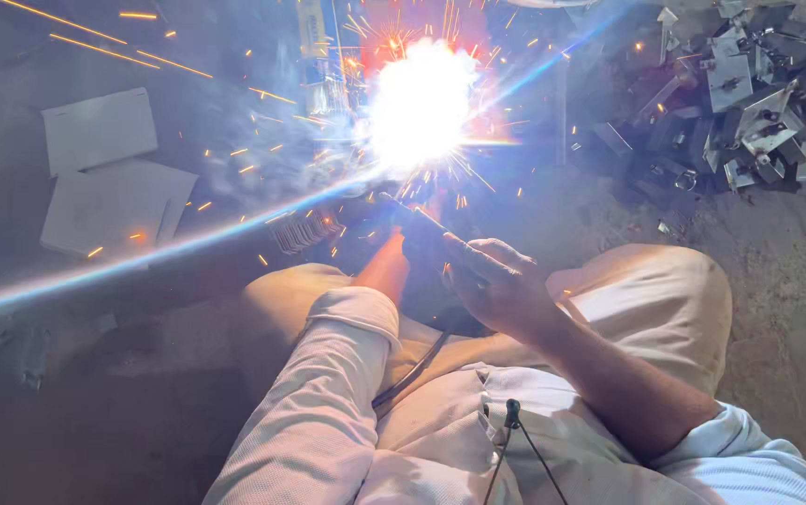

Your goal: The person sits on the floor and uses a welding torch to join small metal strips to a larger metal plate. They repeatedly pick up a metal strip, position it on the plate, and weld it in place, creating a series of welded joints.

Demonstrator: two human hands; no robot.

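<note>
On a dusty concrete floor (777, 309), the right hand (496, 281) has its fingers wrapped around a welding electrode holder (421, 229) beside a blinding arc (421, 103); glare hides the left hand's (379, 266) grip. Metal brackets (749, 112) lie heaped nearby.

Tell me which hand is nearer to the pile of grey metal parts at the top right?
The right hand. It grips the welding tool at centre, below and left of the metal parts. The left hand sits further left, mostly hidden by the welding glare.
</note>
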